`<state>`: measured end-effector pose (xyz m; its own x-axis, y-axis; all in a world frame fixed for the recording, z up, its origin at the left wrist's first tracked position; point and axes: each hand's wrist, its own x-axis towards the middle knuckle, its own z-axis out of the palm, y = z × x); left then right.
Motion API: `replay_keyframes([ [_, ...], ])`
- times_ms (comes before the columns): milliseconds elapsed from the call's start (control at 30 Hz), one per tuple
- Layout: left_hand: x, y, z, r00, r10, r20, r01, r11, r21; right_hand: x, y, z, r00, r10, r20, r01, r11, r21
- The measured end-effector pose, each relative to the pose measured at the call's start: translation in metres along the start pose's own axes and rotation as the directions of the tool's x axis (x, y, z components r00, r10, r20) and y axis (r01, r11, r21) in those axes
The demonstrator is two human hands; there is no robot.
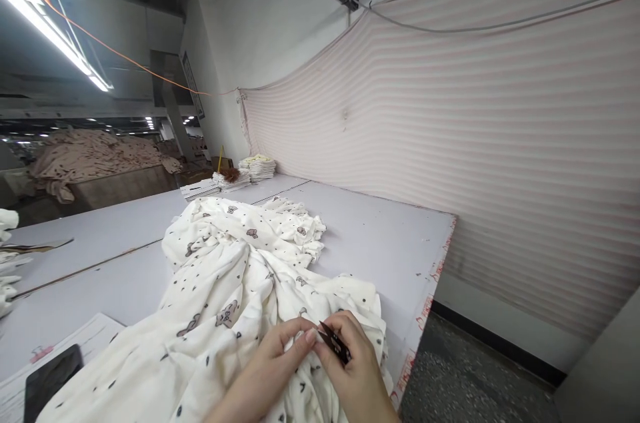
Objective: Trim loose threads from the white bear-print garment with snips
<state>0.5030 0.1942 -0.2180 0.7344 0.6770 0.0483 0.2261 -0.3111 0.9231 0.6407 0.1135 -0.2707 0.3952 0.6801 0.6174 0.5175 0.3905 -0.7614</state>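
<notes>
A heap of white cloth (235, 290) printed with small dark bears and hearts lies across the grey table (380, 236). My left hand (280, 350) pinches a fold of this cloth near the table's front right corner, fingers closed on it. My right hand (350, 363) is right beside it, fingers wrapped round small black thread snips (334, 342) whose tip points at the pinched spot. Both hands touch the cloth low in the head view.
A black phone (50, 380) lies on papers (95, 333) at the front left. Stacks of folded cloth (257, 168) stand at the table's far end. A striped curtain (500, 143) hangs at the right, beyond the table edge (435, 276). More fabric (90, 156) is piled far left.
</notes>
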Motion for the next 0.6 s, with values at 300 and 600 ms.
replay_keyframes([
  [300, 0.000, 0.000, 0.003, 0.999, 0.033, 0.014, -0.035, 0.993, 0.110, 0.002, -0.001, -0.005, 0.959, 0.241, 0.148, -0.272, 0.929, 0.250],
  [600, 0.001, 0.004, 0.012, 0.990, 0.038, -0.139, -0.022, 0.993, 0.120, 0.000, 0.001, 0.003, 0.970, 0.235, 0.058, -0.242, 0.945, 0.218],
])
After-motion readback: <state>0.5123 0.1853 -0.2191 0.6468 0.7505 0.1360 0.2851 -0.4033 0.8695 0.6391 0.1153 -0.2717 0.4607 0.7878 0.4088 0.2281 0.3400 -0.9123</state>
